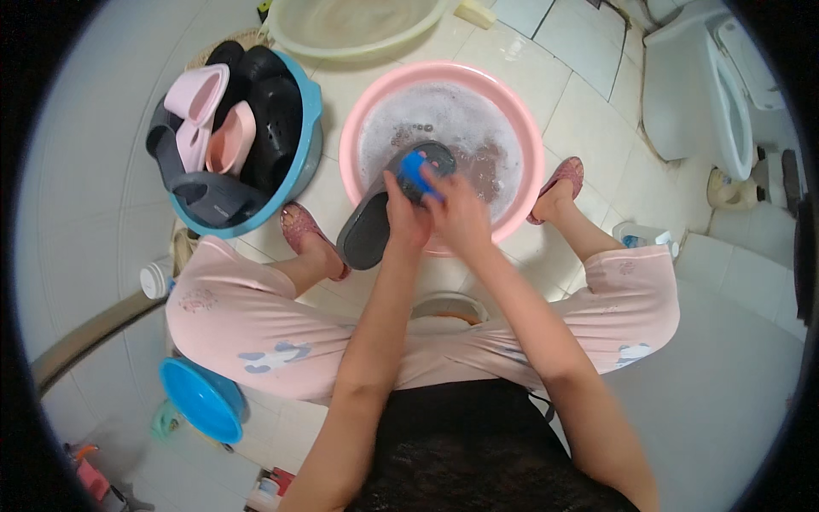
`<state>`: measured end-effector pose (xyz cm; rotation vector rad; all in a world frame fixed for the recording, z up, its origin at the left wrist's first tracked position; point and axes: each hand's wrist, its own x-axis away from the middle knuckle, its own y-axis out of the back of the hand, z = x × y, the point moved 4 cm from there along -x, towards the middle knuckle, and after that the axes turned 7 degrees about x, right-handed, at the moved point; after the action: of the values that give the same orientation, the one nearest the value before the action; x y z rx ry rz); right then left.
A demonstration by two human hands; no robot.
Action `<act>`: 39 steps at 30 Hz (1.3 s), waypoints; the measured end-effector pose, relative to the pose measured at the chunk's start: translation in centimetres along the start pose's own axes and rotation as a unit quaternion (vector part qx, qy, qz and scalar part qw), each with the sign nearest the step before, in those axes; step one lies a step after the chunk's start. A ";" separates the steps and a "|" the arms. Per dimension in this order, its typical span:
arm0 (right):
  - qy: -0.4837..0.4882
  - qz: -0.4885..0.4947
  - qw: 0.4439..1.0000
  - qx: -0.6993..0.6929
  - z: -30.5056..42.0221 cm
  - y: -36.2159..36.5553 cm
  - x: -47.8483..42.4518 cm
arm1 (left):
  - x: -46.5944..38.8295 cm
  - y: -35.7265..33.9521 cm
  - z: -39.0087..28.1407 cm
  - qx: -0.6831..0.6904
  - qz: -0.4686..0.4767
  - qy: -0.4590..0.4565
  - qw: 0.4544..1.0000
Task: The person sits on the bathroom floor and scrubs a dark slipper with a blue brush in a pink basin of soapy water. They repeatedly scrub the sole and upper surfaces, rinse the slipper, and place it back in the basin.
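Note:
A pink plastic basin (536, 153) of foamy, brownish water stands on the tiled floor between my feet. Over its near left rim, my left hand (407, 214) grips a dark grey slipper (366, 235) by its middle. My right hand (459, 208) is closed on a blue brush (416, 171), which lies against the slipper's upper end; its bristles are hidden. The slipper's other end sticks out past the rim. At the left, a blue tub (311, 128) holds a pile of black clogs (275, 128), dark grey slides (217, 195) and pink slippers (198, 93).
Behind the pink basin is a large pale basin (358, 48). A white toilet (691, 96) stands at the right, with a plastic bottle (732, 190) near it. Another bottle (646, 237) is by my right knee. A small blue basin (201, 400) sits at the lower left.

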<state>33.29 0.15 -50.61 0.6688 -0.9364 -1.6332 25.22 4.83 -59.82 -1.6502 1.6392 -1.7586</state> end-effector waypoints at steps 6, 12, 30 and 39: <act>0.011 -0.029 0.999 -0.018 0.0 -0.2 -0.6 | 0.5 -0.4 -0.5 0.036 0.029 0.043 0.998; -0.002 -0.027 0.999 -0.027 -0.7 -0.1 -1.5 | 1.5 -2.0 -0.1 0.027 -0.033 0.044 0.998; -0.192 -0.081 0.978 0.027 -12.1 -1.9 -5.0 | 1.3 0.5 -0.5 -0.476 -0.059 -0.087 0.873; -0.048 0.012 0.965 -0.258 -3.5 -3.3 -2.5 | -3.0 5.4 0.4 -0.475 -0.054 -0.085 0.874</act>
<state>35.04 2.09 -55.33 0.2183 -0.5418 -1.8009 23.87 5.05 -65.86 -2.1868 2.5593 -0.7559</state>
